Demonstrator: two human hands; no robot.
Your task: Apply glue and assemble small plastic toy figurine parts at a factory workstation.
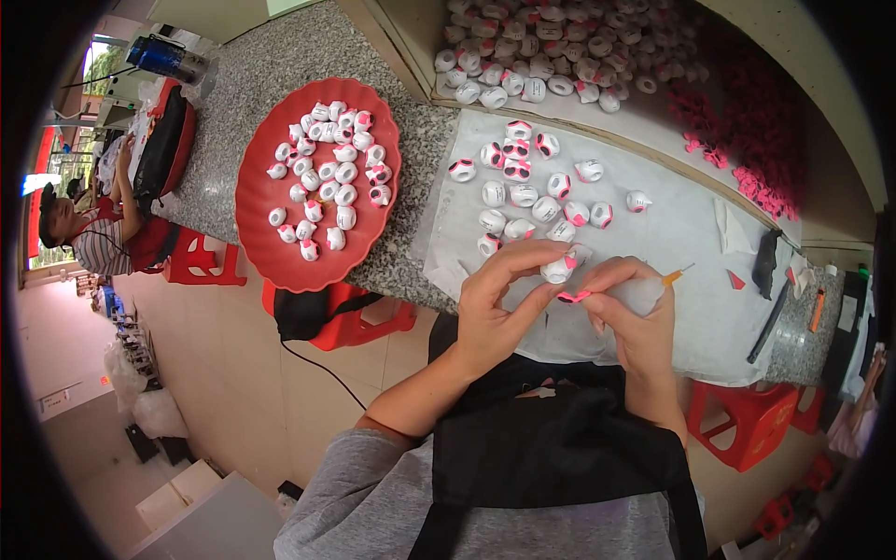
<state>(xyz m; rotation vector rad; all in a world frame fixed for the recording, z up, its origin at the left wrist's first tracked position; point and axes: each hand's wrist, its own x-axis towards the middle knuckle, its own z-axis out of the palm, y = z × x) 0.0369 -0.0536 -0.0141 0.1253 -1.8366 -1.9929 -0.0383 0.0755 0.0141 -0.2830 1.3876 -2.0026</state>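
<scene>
My left hand [499,303] pinches a small white figure head [558,271] with a pink patch between thumb and fingertips. Close beside it, my right hand [637,317] grips a small pink piece [571,298] at its fingertips. A translucent glue bottle [644,295] with an orange needle tip [674,277] is tucked in the same right hand, its needle pointing away to the right. Beyond my hands, several white heads [523,195], many with pink parts, lie on a white paper sheet [667,224].
A red scalloped tray [280,252] holding many white heads stands at left on the granite table [280,56]. A bin at the back holds piled white heads [551,47] and pink pieces [765,187]. Red stools [747,425] stand below. Another person [103,224] sits far left.
</scene>
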